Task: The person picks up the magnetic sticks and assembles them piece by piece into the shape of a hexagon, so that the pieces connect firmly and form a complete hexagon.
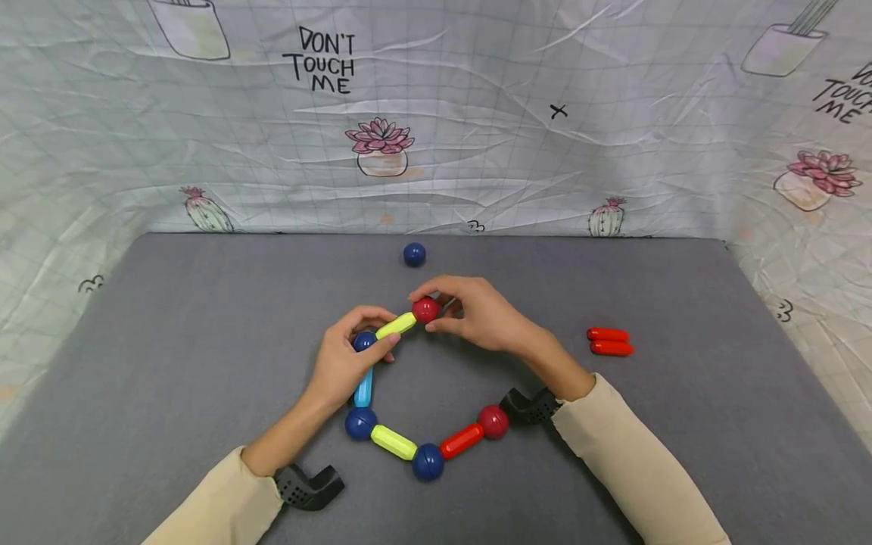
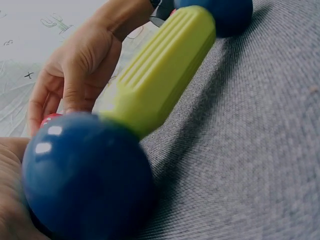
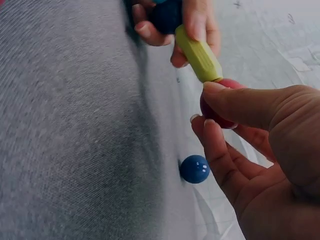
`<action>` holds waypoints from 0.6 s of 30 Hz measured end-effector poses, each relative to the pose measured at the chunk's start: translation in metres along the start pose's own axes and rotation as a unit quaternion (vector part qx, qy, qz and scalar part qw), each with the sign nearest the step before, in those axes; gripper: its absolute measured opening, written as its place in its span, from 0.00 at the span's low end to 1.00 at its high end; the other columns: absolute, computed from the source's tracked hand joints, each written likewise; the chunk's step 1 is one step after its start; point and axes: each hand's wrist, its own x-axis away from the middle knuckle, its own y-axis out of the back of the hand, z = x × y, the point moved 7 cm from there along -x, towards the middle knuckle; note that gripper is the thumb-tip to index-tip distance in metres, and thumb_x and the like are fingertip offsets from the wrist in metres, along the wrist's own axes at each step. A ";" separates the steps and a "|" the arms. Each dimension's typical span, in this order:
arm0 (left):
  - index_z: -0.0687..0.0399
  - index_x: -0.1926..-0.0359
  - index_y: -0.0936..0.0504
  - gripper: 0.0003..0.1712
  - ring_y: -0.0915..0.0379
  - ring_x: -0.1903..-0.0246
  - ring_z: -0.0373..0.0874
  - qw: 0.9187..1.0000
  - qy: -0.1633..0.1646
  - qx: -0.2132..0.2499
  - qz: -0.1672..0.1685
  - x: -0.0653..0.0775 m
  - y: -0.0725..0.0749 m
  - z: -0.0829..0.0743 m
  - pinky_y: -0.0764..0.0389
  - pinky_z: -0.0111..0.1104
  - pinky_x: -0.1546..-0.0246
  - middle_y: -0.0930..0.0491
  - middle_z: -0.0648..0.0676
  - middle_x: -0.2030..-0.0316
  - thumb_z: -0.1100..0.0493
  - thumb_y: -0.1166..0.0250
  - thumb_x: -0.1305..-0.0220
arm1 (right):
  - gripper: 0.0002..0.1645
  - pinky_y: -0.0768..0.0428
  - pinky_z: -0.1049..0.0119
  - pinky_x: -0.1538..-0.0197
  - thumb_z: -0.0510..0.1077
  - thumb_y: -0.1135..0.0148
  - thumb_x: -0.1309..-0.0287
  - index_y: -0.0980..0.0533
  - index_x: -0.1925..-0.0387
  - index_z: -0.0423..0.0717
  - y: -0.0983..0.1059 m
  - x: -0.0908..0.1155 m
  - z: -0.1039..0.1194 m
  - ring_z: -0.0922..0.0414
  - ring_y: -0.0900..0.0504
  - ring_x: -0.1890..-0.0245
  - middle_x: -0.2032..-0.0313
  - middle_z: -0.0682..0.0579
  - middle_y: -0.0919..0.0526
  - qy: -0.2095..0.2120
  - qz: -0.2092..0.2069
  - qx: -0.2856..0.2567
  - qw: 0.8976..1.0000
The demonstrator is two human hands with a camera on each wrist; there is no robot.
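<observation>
A chain of balls and coloured rods curves over the grey table, open at its right side. My left hand [image 1: 346, 356] grips the upper-left blue ball [image 1: 364, 341] and the near end of a yellow-green rod [image 1: 396, 326]. At that rod's far end, my right hand [image 1: 477, 312] pinches a red ball [image 1: 425, 309] between thumb and fingers; ball and rod meet. Below the left hand a light blue rod [image 1: 364, 390] runs to another blue ball [image 1: 361, 423]. From there a second yellow-green rod [image 1: 393, 443], a blue ball [image 1: 428, 462], a red rod [image 1: 462, 440] and a red ball [image 1: 493, 421] follow.
A loose blue ball [image 1: 414, 254] lies near the table's back edge. Two red rods [image 1: 610, 341] lie side by side at the right. Behind the table [image 1: 204, 363] hangs a printed cloth [image 1: 477, 151]. Each wrist carries a black camera mount [image 1: 309, 487].
</observation>
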 end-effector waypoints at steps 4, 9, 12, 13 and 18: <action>0.72 0.52 0.23 0.16 0.24 0.75 0.59 1.000 0.003 0.009 0.016 -0.001 -0.002 0.000 0.19 0.41 0.71 0.22 0.68 0.62 0.75 0.35 0.42 | 0.24 0.21 0.65 0.57 0.37 0.29 0.47 0.22 0.47 0.46 0.000 0.000 0.003 0.59 0.21 0.63 0.54 0.53 0.20 0.012 0.012 0.004 1.000; 0.70 0.51 0.21 0.18 0.21 0.70 0.53 1.000 -0.001 -0.026 0.014 0.000 -0.001 -0.001 0.21 0.32 0.65 0.20 0.67 0.62 0.74 0.33 0.45 | 0.25 0.22 0.67 0.54 0.36 0.30 0.48 0.23 0.46 0.47 0.003 0.001 0.005 0.61 0.19 0.60 0.53 0.55 0.20 0.014 0.011 -0.003 1.000; 0.68 0.51 0.20 0.18 0.22 0.68 0.48 0.999 0.001 -0.047 0.007 0.000 0.000 -0.002 0.23 0.28 0.64 0.19 0.64 0.63 0.73 0.32 0.45 | 0.26 0.22 0.67 0.54 0.35 0.30 0.47 0.23 0.45 0.47 0.003 0.004 0.004 0.62 0.19 0.59 0.52 0.55 0.20 0.010 0.014 -0.020 1.000; 0.68 0.51 0.20 0.18 0.22 0.68 0.48 0.999 0.002 -0.048 0.006 0.000 0.000 -0.002 0.23 0.28 0.65 0.19 0.64 0.63 0.73 0.32 0.45 | 0.26 0.22 0.66 0.53 0.35 0.31 0.47 0.24 0.45 0.48 0.004 0.006 0.003 0.62 0.19 0.59 0.52 0.55 0.20 0.006 0.014 -0.026 1.000; 0.69 0.51 0.20 0.18 0.21 0.69 0.51 0.999 0.000 -0.039 0.008 0.001 -0.001 -0.001 0.22 0.31 0.65 0.19 0.65 0.63 0.74 0.33 0.44 | 0.25 0.22 0.64 0.52 0.36 0.32 0.45 0.24 0.44 0.48 0.016 0.018 -0.003 0.63 0.19 0.59 0.53 0.50 0.19 -0.016 -0.006 -0.027 1.000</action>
